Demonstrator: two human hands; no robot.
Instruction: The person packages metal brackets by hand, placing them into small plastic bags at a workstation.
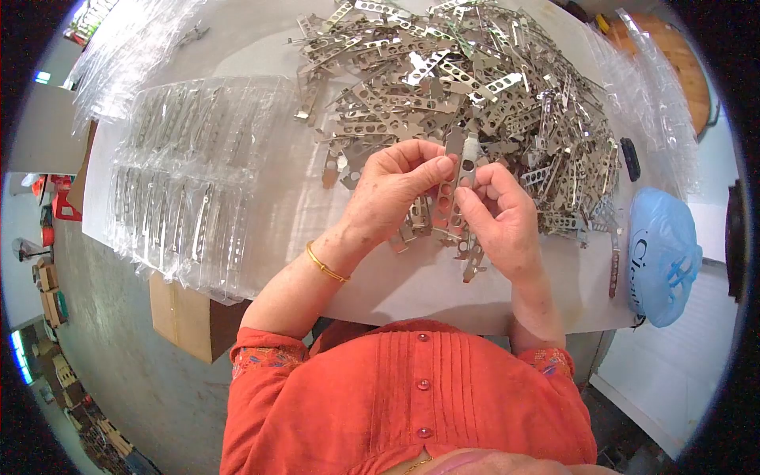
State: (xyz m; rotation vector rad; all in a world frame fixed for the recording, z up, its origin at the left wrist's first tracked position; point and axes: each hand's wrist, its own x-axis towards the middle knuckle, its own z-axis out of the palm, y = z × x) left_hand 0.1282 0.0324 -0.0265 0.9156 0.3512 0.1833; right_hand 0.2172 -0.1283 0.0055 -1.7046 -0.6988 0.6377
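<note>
Two narrow metal brackets with rows of round holes stand side by side in front of my chest. My left hand [396, 188] pinches the left metal bracket [444, 202] between thumb and fingers near its upper part. My right hand [505, 220] is closed, its thumb and curled fingertips at the edge of the right metal bracket [468, 165], which has a whitish upper end. Just past both hands spreads a big heap of similar perforated brackets [427, 103]. A few more lie under the hands, partly hidden by them.
Clear plastic trays [186, 174] holding rows of brackets lie at left, with loose clear plastic [134, 55] behind. On the right are a blue plastic bag [663, 257], a small black object [630, 160] and more clear plastic [653, 111]. A cardboard box [190, 317] stands below the table's left edge.
</note>
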